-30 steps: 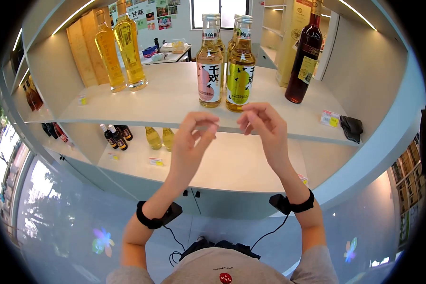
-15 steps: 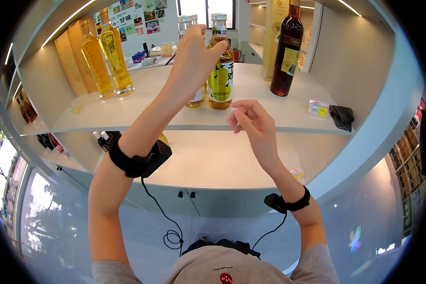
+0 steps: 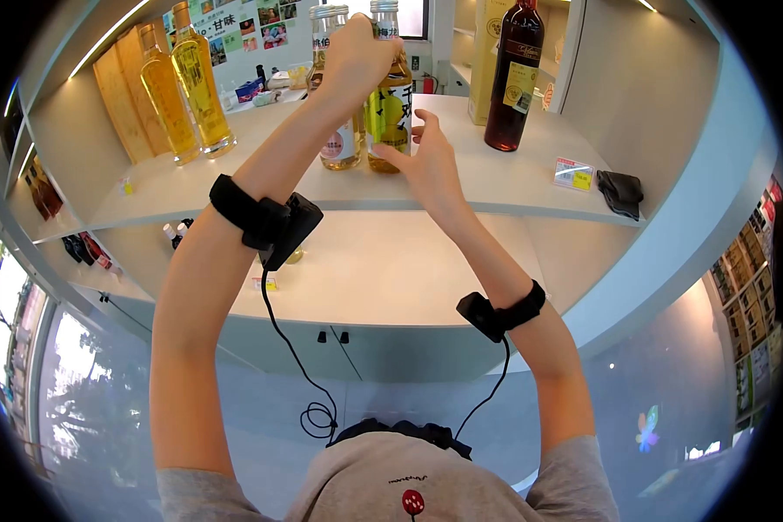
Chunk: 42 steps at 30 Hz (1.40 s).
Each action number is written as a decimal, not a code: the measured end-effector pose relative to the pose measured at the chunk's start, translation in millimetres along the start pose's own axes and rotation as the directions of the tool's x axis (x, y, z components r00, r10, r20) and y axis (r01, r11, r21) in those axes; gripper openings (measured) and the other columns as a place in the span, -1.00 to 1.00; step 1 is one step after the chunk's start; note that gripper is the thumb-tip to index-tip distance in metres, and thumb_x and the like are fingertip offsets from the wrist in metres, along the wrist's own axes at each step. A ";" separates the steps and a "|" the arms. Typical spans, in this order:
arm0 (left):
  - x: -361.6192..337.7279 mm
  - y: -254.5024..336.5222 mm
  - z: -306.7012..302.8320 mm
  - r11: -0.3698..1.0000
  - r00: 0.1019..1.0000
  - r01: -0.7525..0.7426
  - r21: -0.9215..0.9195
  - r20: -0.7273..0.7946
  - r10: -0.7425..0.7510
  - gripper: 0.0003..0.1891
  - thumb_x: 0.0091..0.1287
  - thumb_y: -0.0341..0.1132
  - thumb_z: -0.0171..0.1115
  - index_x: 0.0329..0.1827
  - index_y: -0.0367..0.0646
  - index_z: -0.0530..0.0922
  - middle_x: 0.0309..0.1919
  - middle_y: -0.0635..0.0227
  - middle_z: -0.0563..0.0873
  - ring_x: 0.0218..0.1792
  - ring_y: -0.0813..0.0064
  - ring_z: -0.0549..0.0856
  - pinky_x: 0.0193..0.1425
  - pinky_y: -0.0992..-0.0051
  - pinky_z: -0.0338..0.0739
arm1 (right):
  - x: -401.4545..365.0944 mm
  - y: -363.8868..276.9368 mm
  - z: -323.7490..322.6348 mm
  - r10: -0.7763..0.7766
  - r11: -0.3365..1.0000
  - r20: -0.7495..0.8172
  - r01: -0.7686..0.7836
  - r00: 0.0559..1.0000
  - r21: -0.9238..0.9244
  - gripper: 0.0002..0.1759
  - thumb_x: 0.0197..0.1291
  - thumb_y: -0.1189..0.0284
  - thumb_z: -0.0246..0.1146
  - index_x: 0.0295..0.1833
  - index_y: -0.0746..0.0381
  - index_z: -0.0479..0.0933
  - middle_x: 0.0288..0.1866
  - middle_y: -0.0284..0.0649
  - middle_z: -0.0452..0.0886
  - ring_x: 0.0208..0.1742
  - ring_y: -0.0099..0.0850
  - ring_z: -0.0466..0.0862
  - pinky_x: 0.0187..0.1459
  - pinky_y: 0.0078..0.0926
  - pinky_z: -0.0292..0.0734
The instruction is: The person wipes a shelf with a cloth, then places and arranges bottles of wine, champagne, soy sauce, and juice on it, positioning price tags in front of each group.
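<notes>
1. Apparently, the handling was at an early stage: both hands had reached the clear glass bottle with the yellow-green fruit label (image 3: 393, 113), yet its base seemed to rest on the pale upper shelf (image 3: 496, 187). Contact from above looked done; a lift clear of the shelf was not.

2. The left hand (image 3: 358, 63) was bent over that bottle's neck, with the thumb side against the glass just under the cap. Its other fingers were hidden behind the back of the hand, so how firmly they closed could not be told.

3. The right hand (image 3: 428, 167) was loosely spread beside the bottle's lower part, thumb in front near the base and fingers parted from it on the far side. It was not clenched, and whether it touched the glass was unclear.

4. Just beside stood a clear glass bottle with a pinkish label (image 3: 339, 150), upright, partly covered by the left hand and forearm.

5. Farther off, a tall dark-red wine bottle (image 3: 515, 78) stood upright in front of a cream-coloured box (image 3: 481, 83). A small price card (image 3: 574, 174) and a black leather-like pouch (image 3: 619, 193) lay nearer the shelf's right end.
</notes>
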<state>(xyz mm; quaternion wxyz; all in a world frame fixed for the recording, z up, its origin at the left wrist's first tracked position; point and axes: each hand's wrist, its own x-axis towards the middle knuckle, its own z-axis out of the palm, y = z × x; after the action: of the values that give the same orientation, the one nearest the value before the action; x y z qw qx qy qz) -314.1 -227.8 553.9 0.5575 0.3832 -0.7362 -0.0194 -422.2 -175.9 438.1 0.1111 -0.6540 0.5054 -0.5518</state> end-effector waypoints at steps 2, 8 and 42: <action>1.8 -3.0 1.2 0.999 1.000 -0.006 -0.040 0.010 0.007 -0.61 0.11 -0.20 0.33 -0.24 -0.42 0.48 -0.35 -0.02 0.66 -0.28 0.21 0.69 -0.19 0.30 0.56 | 2.6 3.1 4.4 0.036 0.999 0.024 -0.036 0.999 0.008 -0.16 -0.06 0.21 0.43 0.22 0.45 0.19 0.02 0.07 0.46 0.06 -0.13 0.48 0.05 -0.28 0.41; -6.4 11.5 -13.2 0.997 1.000 0.001 -0.077 -0.012 -0.002 -0.58 0.11 -0.21 0.36 -0.10 -0.38 0.54 -0.28 0.16 0.69 -0.23 0.41 0.68 -0.10 0.45 0.54 | -0.3 -3.3 5.2 -0.019 1.000 -0.044 0.018 0.999 -0.015 -0.23 -0.07 0.24 0.43 0.17 0.40 0.25 -0.03 0.00 0.49 -0.05 -0.15 0.54 -0.01 -0.28 0.45; -248.2 -87.4 -3.7 0.892 0.923 0.368 -0.261 0.218 -0.317 -0.64 0.03 -0.37 0.41 -0.14 -0.28 0.50 -0.26 0.28 0.66 -0.21 0.46 0.66 -0.24 0.54 0.59 | -181.8 131.9 98.0 -0.012 0.937 0.373 -0.120 0.928 0.328 -0.27 -0.13 0.38 0.48 0.13 0.31 0.26 -0.06 -0.04 0.54 -0.01 -0.22 0.58 0.02 -0.38 0.48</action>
<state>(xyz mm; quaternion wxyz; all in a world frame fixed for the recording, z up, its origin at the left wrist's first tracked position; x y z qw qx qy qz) -242.6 -142.6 315.4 0.5315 0.4162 -0.6902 -0.2606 -389.7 -135.0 198.7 0.3326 -0.7018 0.3889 -0.4956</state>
